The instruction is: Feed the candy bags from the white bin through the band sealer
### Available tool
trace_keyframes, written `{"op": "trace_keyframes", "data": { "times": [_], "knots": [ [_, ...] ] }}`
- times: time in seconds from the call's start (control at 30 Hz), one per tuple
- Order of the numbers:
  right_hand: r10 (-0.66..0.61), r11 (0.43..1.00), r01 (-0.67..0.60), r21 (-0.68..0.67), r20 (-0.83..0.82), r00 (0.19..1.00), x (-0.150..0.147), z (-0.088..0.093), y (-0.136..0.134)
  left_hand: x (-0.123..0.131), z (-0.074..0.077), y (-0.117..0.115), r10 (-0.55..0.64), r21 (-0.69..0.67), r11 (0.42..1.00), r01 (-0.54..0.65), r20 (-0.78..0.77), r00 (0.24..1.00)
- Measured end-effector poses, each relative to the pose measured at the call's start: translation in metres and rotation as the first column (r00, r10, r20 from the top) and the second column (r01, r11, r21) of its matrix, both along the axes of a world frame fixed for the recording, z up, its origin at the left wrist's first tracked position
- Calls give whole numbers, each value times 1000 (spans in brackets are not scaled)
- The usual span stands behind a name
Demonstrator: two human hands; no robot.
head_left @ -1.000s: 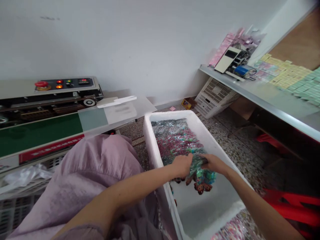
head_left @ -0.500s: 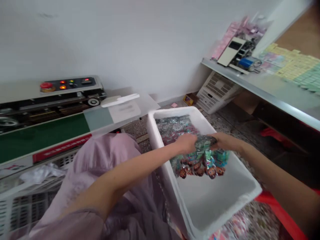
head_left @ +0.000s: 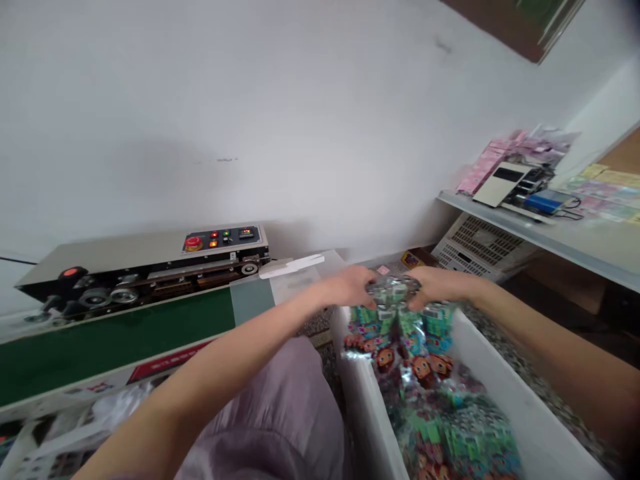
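- Your lap (head_left: 280, 413) fills the lower middle of the frame, in lilac cloth.
- Right of it, the white box (head_left: 370, 393) reaches into the lower right corner, with loose packets (head_left: 465, 427) lying inside.
- Right of center, the bunch (head_left: 413, 333) of shiny green packets hangs over the box's far end, brown printed heads downward.
- Your left hand (head_left: 350, 287) is closed on the bunch's clear top from the left, fingers and thumb curled in.
- Your right hand (head_left: 437, 285) pinches the same top from the right, closed on the plastic.
- At left, the green belt (head_left: 125, 327) runs below the sealer (head_left: 120, 257), whose panel lights are lit.
- At right, the crate (head_left: 485, 240) sits under the table (head_left: 595, 243).
- The pale wall (head_left: 320, 120) spans the top.
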State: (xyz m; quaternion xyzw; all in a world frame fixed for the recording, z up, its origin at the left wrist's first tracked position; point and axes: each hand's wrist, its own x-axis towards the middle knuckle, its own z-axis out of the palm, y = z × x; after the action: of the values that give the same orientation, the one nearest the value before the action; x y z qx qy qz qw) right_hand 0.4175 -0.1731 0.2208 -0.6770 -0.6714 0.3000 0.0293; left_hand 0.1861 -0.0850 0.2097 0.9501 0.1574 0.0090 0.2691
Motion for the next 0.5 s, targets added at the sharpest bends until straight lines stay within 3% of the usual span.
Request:
{"op": "trace_keyframes", "data": {
  "times": [0.1,0.23,0.37,0.5],
  "knots": [
    [108,986,-118,-114,-86,990,-29,-2,70,-40,0,54,32,-80,996,-30,21,999],
    [155,947,-202,-248,-196,968,-61,-22,157,-84,-13,117,89,-243,966,-85,5,996],
    [159,903,-235,-358,-230,960,-80,-54,225,-105,-44,162,143,-350,926,-142,-23,989],
    [116,879,-215,-426,-248,962,-80,-86,260,-104,-86,189,273,-239,929,-281,-67,960]
  ]
}}
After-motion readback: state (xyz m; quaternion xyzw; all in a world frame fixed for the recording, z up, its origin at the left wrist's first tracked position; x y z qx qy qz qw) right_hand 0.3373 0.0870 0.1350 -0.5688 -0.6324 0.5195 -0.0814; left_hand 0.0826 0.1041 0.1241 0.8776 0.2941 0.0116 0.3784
